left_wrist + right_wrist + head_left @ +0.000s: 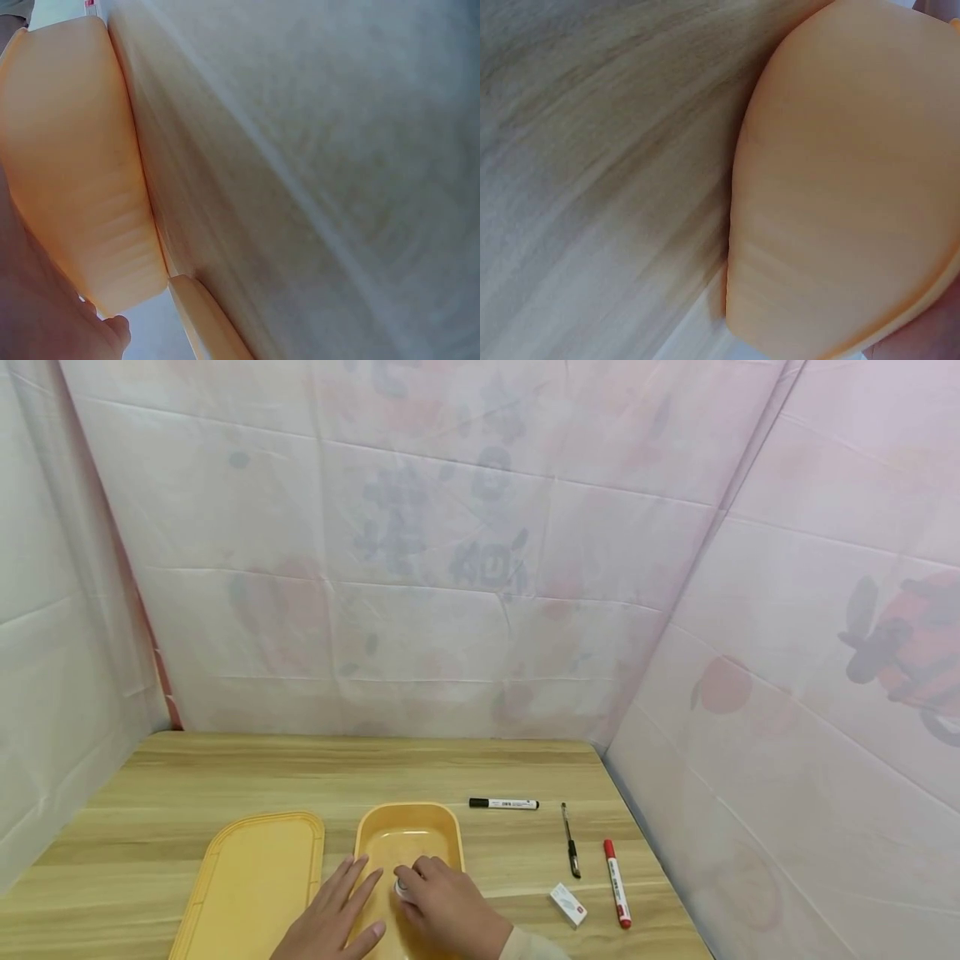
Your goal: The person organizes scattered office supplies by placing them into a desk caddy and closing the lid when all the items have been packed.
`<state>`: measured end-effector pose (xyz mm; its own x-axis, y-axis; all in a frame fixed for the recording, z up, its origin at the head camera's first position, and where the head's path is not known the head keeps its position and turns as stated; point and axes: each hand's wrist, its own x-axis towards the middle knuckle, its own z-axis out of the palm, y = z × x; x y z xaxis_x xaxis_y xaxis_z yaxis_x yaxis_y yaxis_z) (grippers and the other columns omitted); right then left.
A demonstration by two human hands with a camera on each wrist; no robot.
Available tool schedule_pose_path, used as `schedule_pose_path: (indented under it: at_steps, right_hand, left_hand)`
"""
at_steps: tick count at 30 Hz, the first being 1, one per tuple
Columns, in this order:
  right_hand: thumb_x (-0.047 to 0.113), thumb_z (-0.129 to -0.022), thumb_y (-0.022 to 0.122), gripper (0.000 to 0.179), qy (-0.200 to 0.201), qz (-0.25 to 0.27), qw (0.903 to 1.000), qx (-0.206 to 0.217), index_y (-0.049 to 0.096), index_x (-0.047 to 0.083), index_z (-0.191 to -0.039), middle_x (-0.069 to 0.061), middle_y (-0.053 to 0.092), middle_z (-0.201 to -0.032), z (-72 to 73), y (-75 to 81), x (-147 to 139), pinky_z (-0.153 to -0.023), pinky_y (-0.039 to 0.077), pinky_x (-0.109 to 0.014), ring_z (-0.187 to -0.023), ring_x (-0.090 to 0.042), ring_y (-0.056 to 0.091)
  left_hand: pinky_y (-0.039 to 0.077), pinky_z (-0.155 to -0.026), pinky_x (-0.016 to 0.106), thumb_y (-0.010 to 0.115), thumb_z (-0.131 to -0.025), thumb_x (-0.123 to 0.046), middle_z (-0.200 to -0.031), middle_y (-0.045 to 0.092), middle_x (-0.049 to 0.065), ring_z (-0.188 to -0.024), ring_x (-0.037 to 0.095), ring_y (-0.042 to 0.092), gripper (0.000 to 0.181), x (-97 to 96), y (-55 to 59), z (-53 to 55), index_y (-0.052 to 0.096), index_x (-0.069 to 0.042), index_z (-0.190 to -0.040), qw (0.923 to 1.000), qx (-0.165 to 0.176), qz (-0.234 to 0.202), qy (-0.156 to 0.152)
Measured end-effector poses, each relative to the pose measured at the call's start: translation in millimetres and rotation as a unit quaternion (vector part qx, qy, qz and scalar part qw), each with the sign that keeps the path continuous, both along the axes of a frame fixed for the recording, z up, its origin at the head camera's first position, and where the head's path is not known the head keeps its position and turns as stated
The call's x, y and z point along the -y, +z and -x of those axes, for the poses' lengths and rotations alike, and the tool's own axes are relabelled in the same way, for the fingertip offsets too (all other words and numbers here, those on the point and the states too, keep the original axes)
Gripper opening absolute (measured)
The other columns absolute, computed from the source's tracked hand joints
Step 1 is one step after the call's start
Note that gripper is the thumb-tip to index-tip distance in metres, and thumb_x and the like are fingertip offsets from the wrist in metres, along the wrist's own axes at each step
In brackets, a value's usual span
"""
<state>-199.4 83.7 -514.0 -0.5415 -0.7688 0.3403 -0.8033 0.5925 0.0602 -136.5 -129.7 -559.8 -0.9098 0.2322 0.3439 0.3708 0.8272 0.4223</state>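
A yellow plastic box stands without its lid at the front of the table. My right hand reaches into it, fingers curled round a small white object with a round greyish mark; most of that object is hidden. Fingers spread and straight, my left hand rests at the box's left rim. The outer box wall fills much of the left wrist view, with part of the left hand beside it. In the right wrist view the box's other side hides most of the right hand.
Left of the box lies a flat yellow lid. To the right lie a black-capped marker, a black pen, a red marker and a small white carton. Printed cloth walls enclose the wooden table.
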Motion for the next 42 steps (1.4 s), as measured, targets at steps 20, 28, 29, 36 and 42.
schedule_pose_path:
  at_steps: [20,28,29,36,42]
  right_hand:
    - [0.026,-0.088,0.068,0.014,-0.007,-0.101,0.9948,0.006,0.060,0.025,-0.100,0.011,0.051,-0.079,-5.6,2.6,6.9,-0.045,0.027,-0.015,-0.062,-0.001,0.040]
    - [0.035,-0.087,0.068,0.030,-0.002,-0.111,0.9928,-0.045,0.058,0.023,-0.113,0.010,0.055,-0.085,-4.8,-1.2,6.2,-0.045,0.026,-0.016,-0.063,-0.004,0.045]
    - [0.034,-0.088,0.067,0.030,-0.003,-0.109,0.9930,-0.046,0.058,0.022,-0.114,0.010,0.055,-0.086,-4.4,-1.9,6.0,-0.045,0.027,-0.016,-0.064,-0.004,0.046]
    - [0.041,-0.094,0.058,0.034,-0.007,-0.095,0.9948,-0.036,0.055,0.022,-0.121,0.010,0.057,-0.099,-3.1,-3.4,4.2,-0.059,0.045,-0.019,-0.080,-0.004,0.054]
    - [0.041,-0.096,0.053,0.030,-0.016,-0.072,0.9966,-0.036,0.055,0.022,-0.118,0.007,0.055,-0.107,-2.1,-0.6,6.4,-0.075,0.051,-0.028,-0.096,-0.010,0.055]
  left_hand:
    - [-0.014,-0.104,0.006,0.054,-0.093,-0.051,-0.152,0.037,0.007,-0.141,-0.006,-0.011,0.058,-1.3,-2.8,3.4,0.046,-0.021,-0.142,0.9988,-0.047,0.011,0.005]
    - [-0.015,-0.103,0.005,0.050,-0.094,-0.054,-0.153,0.034,0.005,-0.138,-0.010,-0.013,0.059,-1.1,-1.1,2.1,0.046,-0.021,-0.142,0.9999,-0.009,0.011,0.007]
    - [-0.015,-0.103,0.005,0.049,-0.094,-0.054,-0.154,0.033,0.005,-0.139,-0.010,-0.013,0.059,-1.2,-0.9,2.0,0.046,-0.020,-0.143,0.9999,-0.006,0.009,0.006]
    - [-0.018,-0.102,0.005,0.045,-0.096,-0.055,-0.155,0.030,0.007,-0.142,-0.003,-0.009,0.061,-1.7,0.5,1.9,0.043,-0.018,-0.144,0.9999,0.010,0.013,-0.003]
    - [-0.016,-0.104,0.006,0.048,-0.094,-0.056,-0.153,0.035,0.005,-0.139,-0.009,-0.013,0.062,-1.6,-0.3,1.5,0.046,-0.017,-0.143,0.9997,-0.017,0.016,0.008]
